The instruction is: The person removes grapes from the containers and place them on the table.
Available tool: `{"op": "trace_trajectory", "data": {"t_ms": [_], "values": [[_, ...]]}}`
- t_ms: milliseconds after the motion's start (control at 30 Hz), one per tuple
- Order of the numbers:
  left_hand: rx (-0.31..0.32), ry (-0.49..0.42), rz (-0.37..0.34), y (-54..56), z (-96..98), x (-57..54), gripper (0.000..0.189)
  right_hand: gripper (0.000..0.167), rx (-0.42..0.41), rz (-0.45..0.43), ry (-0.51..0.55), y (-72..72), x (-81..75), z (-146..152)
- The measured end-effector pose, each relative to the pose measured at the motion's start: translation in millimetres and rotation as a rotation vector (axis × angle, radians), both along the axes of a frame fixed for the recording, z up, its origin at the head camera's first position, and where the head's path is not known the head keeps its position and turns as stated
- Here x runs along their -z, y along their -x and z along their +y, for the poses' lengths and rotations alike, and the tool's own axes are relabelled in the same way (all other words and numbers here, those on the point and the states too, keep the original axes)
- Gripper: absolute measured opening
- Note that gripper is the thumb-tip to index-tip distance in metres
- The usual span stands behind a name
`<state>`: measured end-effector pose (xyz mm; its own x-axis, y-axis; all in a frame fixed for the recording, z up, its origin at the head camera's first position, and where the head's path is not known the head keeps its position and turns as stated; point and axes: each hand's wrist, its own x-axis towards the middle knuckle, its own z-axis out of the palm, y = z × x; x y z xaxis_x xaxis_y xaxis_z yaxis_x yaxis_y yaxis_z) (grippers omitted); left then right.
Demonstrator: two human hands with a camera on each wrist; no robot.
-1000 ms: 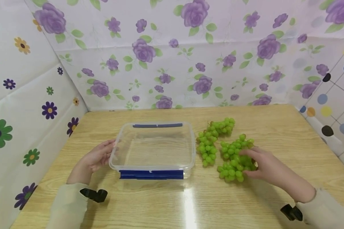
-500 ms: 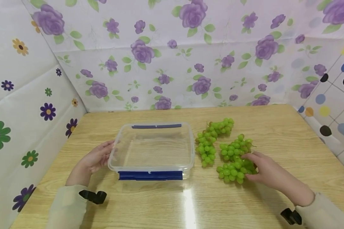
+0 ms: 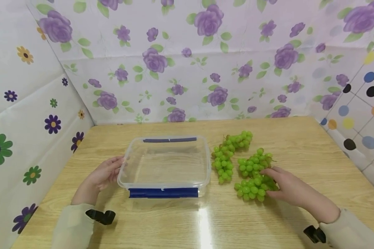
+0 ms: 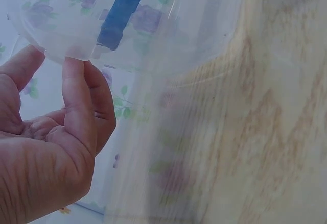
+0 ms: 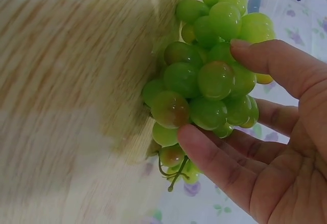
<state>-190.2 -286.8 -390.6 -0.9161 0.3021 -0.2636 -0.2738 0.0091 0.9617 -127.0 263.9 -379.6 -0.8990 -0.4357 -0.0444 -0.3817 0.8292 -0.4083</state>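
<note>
A clear plastic food container [image 3: 165, 184] with dark blue clips sits left of the middle of the table. My left hand [image 3: 105, 174] is at its left side. In the left wrist view, bent fingers [image 4: 80, 101] and a thumb touch the outside of its rim. On the right, my right hand [image 3: 288, 186] holds the near part of a bunch of green grapes [image 3: 252, 188]. The right wrist view shows thumb and fingertips on either side of these grapes [image 5: 207, 81], which are still low by the table. More green grapes [image 3: 224, 159] lie between them and the container.
The wooden table [image 3: 162, 221] ends at a flowered back cloth [image 3: 187, 83]. Patterned cloths also stand at the left [image 3: 25, 114] and right [image 3: 352, 114]. A dark camera mount [image 3: 101, 217] is on the left wrist, another [image 3: 314, 234] on the right.
My right hand has come slightly nearer to me along the grapes and its fingers have settled around them. The left hand and container stay in place; the head view shifts a little.
</note>
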Motion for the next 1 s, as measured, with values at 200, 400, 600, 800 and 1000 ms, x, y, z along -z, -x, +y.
{"op": "trace_trajectory", "data": {"t_ms": [200, 400, 600, 800, 1000], "values": [[0.006, 0.004, 0.017, 0.2, 0.2, -0.3, 0.014, 0.051, -0.009, -0.001, 0.005, 3.6, 0.8, 1], [0.011, 0.021, 0.023, 2.0, 0.9, -1.6, 0.016, 0.051, -0.014, 0.010, -0.001, 7.3, -0.2, 1], [-0.003, 0.082, -0.008, 3.4, 2.9, -4.0, 0.031, 0.054, -0.015, -0.013, -0.018, 9.7, -2.8, 1], [0.014, 0.233, -0.017, 6.6, 7.3, -9.0, 0.054, 0.065, -0.024, 0.014, -0.052, 11.9, -9.5, 7], [0.015, 0.412, 0.027, 5.6, 13.0, -13.3, 0.068, 0.072, 0.032, 0.125, -0.022, 14.4, -18.3, 17]]}}
